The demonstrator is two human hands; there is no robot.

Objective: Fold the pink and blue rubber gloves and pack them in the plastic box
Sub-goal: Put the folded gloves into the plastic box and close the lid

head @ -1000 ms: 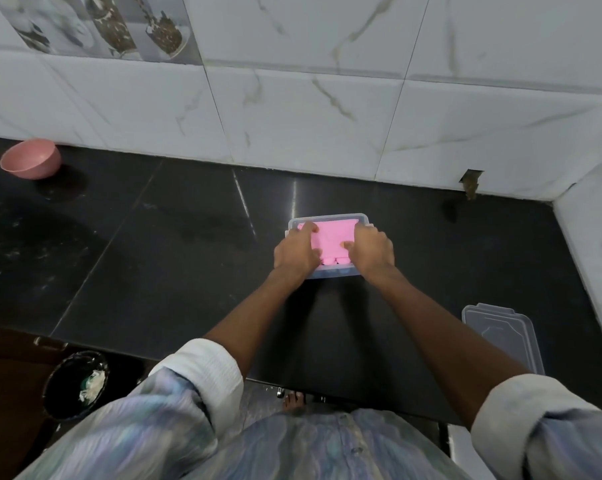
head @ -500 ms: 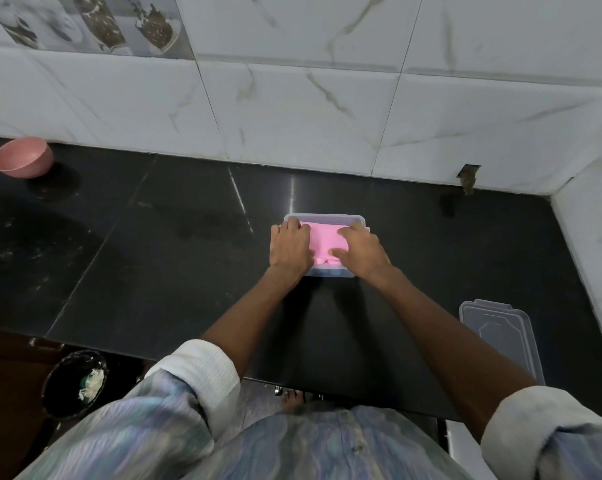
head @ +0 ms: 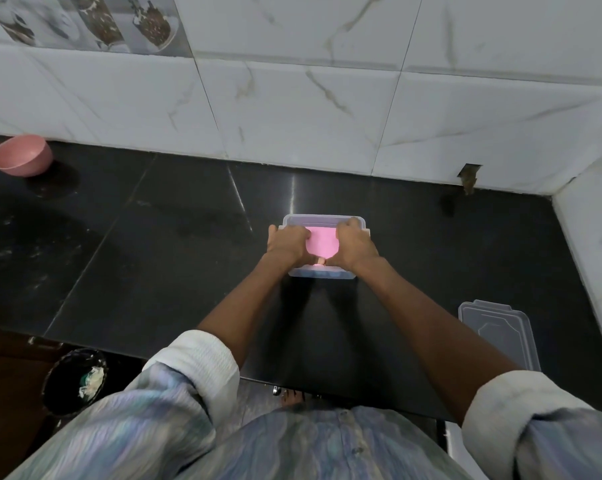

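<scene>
Both hands [head: 322, 245] press pink glove [head: 322, 242] into plastic box [head: 322, 220]

— Where are the arms?
— Both reach forward, bare to the rolled white cuffs, converging toward the middle.
— And the hands?
— The left hand [head: 287, 241] and right hand [head: 355, 244] sit side by side, knuckles up, fingers bent downward, a narrow gap between them.
— Is either grip closed on anything?
— The fingertips are hidden; I cannot tell.
</scene>
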